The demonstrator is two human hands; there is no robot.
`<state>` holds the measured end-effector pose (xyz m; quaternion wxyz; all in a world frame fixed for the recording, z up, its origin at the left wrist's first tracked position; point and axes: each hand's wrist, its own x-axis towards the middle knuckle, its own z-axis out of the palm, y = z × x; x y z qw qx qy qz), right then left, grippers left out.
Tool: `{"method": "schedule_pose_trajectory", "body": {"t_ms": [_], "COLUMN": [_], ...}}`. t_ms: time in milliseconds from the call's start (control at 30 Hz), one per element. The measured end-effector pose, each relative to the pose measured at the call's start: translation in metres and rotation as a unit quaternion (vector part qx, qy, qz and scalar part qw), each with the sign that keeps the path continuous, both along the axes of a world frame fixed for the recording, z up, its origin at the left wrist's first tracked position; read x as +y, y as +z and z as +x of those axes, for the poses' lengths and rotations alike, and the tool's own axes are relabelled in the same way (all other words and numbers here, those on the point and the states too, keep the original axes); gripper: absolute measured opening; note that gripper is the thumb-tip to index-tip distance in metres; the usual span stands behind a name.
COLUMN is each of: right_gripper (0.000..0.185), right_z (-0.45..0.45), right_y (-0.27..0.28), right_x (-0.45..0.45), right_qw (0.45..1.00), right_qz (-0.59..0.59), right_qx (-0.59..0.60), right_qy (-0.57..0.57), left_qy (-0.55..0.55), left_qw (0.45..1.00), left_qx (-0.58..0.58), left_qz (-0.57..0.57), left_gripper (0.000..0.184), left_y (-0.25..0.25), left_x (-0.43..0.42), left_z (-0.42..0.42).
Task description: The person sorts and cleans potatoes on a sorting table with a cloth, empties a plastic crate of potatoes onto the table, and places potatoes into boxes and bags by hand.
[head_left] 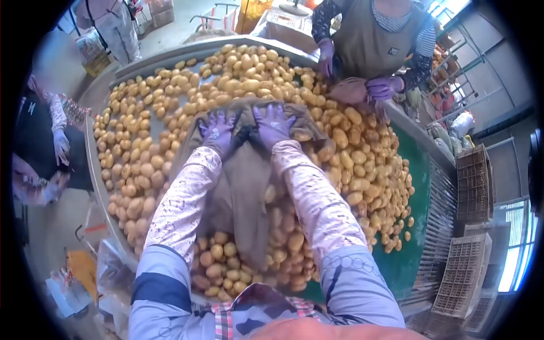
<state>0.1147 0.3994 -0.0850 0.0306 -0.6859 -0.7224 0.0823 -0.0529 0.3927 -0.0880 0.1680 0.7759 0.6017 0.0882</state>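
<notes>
A brown cloth [243, 181] lies spread over a large heap of potatoes [362, 164], its lower end hanging toward my body. On the cloth's upper part rests my left hand [218, 131] in a purple glove, fingers spread. Close beside it, my right hand [273, 123], also in a purple glove, presses on the same cloth with its fingers apart. Both palms face down, and the cloth is bunched between them. Potatoes surround the cloth on all sides.
Across the table a co-worker's purple-gloved hands [385, 86] hold a reddish cloth [348, 90]. Another person [42, 124] stands at the left edge. A green belt [416, 198] and rollers [442, 226] run along the right, beside plastic crates [462, 275].
</notes>
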Motion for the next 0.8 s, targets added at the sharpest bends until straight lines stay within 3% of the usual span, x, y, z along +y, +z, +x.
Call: {"method": "schedule_pose_trajectory", "body": {"t_ms": [100,200,267,333,400,433,467,533,600,667,700,733,800], "right_gripper": [0.059,0.056,0.051,0.048,0.043,0.038,0.036,0.034,0.033,0.034,0.031,0.028,0.050], "right_z": [-0.002,0.004,0.007,0.025,0.037,0.045,0.047,0.048,0.058,0.060,0.063,0.067,0.090], "right_y": [0.001,-0.035,-0.021,-0.005,0.017,0.006,0.017,0.047,0.066,0.082,0.081,0.078,0.045], "right_x": [0.051,0.069,0.044,0.016,-0.026,-0.044,-0.064,-0.119,-0.170,-0.221,-0.244,-0.263,-0.305], "right_qw": [0.985,0.986,0.987,0.980,0.982,0.990,0.989,0.988,0.993,0.993,0.989,0.982,0.989], "right_qz": [-0.166,-0.158,-0.148,-0.171,-0.138,-0.039,-0.015,0.017,0.072,0.094,0.132,0.175,0.131], "right_qx": [-0.046,-0.031,-0.018,0.003,-0.036,-0.040,-0.052,-0.076,0.009,-0.006,0.005,0.016,-0.039], "right_qy": [0.019,0.039,0.055,0.101,0.128,0.132,0.135,0.137,0.094,0.076,0.069,0.064,0.050], "left_qy": [0.023,0.035,0.019,-0.080,-0.070,-0.116,-0.142,-0.183,-0.178,-0.191,-0.200,-0.227,-0.274], "left_qw": [0.994,0.995,0.994,0.984,0.988,0.982,0.984,0.983,0.978,0.960,0.959,0.957,0.946], "left_qx": [0.097,0.083,0.069,0.083,0.012,0.044,-0.020,0.001,-0.111,-0.197,-0.202,-0.174,-0.114], "left_qz": [-0.051,-0.042,-0.083,-0.140,-0.140,-0.144,-0.101,-0.018,0.018,0.058,0.020,0.055,0.128], "left_gripper": [0.069,0.071,0.071,0.072,0.070,0.065,0.059,0.054,0.049,0.047,0.050,0.053,0.060], "left_y": [-0.017,-0.038,-0.025,-0.006,-0.011,-0.011,-0.043,0.007,0.025,0.057,0.062,0.051,0.021], "left_x": [0.030,0.033,0.016,-0.006,-0.041,-0.052,-0.059,-0.108,-0.151,-0.192,-0.211,-0.229,-0.252], "left_z": [0.010,0.013,0.015,0.014,0.021,0.023,0.024,0.031,0.041,0.038,0.034,0.027,0.007]}}
